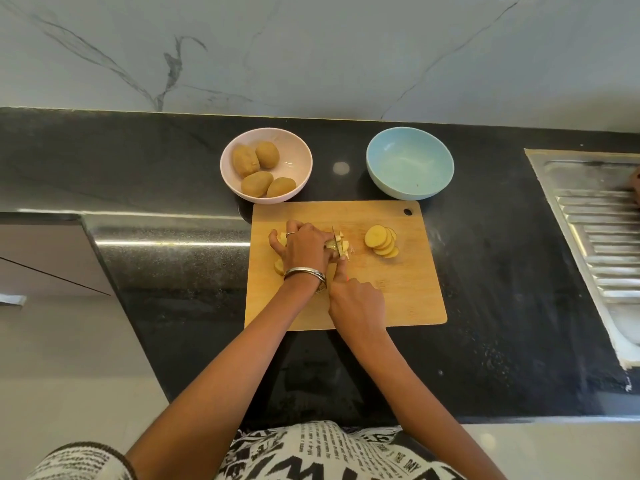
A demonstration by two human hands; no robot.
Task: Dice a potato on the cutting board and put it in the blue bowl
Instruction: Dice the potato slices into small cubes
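Observation:
A wooden cutting board (408,292) lies on the black counter. My left hand (304,247) curls over a stack of potato slices (341,245) near the board's middle and holds them down. My right hand (356,299) grips a knife (334,237); its handle is hidden in my fist and the thin blade stands in the potato right beside my left fingers. A fan of round potato slices (381,241) lies to the right on the board. More potato pieces (278,266) show under my left wrist. The blue bowl (410,163) stands empty behind the board.
A pink bowl (294,150) with several whole potatoes stands behind the board's left corner. A steel sink drainboard (595,237) fills the right side. The counter's front edge runs just below the board, and a marble wall rises behind the bowls.

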